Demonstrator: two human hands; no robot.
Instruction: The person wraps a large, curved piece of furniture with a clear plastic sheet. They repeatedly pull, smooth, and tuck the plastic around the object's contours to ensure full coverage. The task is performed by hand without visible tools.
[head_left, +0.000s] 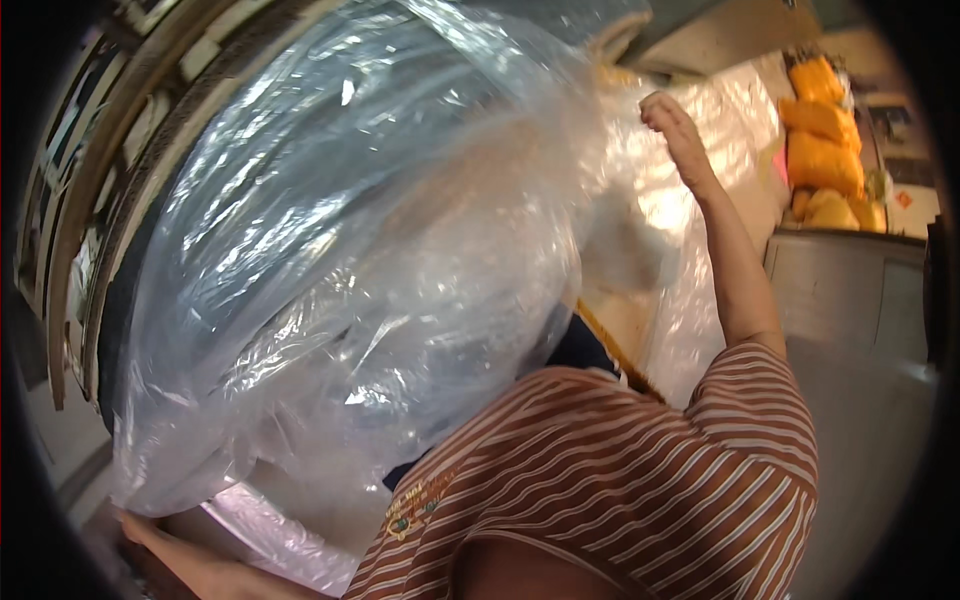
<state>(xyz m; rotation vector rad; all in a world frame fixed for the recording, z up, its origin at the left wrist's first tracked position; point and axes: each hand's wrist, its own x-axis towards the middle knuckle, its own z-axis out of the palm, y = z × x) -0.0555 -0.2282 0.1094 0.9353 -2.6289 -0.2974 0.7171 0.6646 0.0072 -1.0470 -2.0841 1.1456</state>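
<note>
A large, clear plastic bag (390,230), or a folded sheet of film, billows across the left and middle of the view. My left hand (140,530), low at the far left, grips its lower corner, which is pulled taut there; the fingers are partly hidden. My right arm reaches up and out, and my right hand (672,125) is closed with curled fingers just beyond the film's right side. Whether thin film lies between those fingers is not clear. Glossy clear film (730,115) covers the surface behind the right hand.
Curved wooden slats (85,240) border the left side. Orange packages (825,150) are stacked at the far right above a grey cabinet (830,290). Another strip of shiny film (275,530) lies near my left forearm. A narrow yellow edge (607,340) runs beside my body.
</note>
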